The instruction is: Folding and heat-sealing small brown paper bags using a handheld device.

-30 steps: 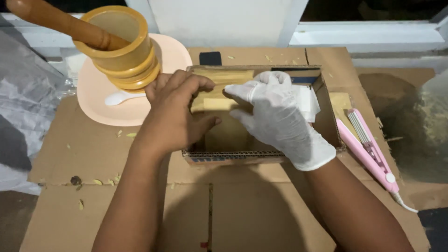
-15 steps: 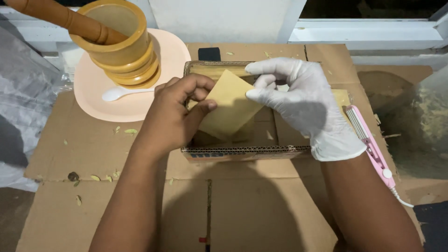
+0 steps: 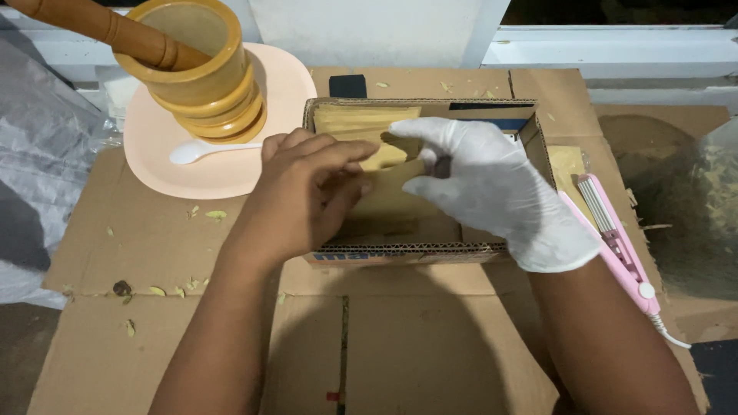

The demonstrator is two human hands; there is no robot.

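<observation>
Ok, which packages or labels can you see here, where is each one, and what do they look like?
Cardboard box: centre, under both hands, shallow, open, brown, blue print on front edge.
Paper pouches: stacked in the box's back left, flat, tan.
One pouch: held between left hand and gloved right hand, tan.

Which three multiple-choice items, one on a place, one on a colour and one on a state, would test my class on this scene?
1. Where does the white spoon lie?
A. on the pink plate
B. in the cardboard box
C. on the floor

2. What colour is the hair straightener?
A. black
B. pink
C. green

3. Which hand is gloved?
A. left hand
B. right hand
C. both

Answers: 1 A, it rests beside the wooden mortar; 2 B, pink body right of the box; 3 B, white glove, the left is bare.
</observation>
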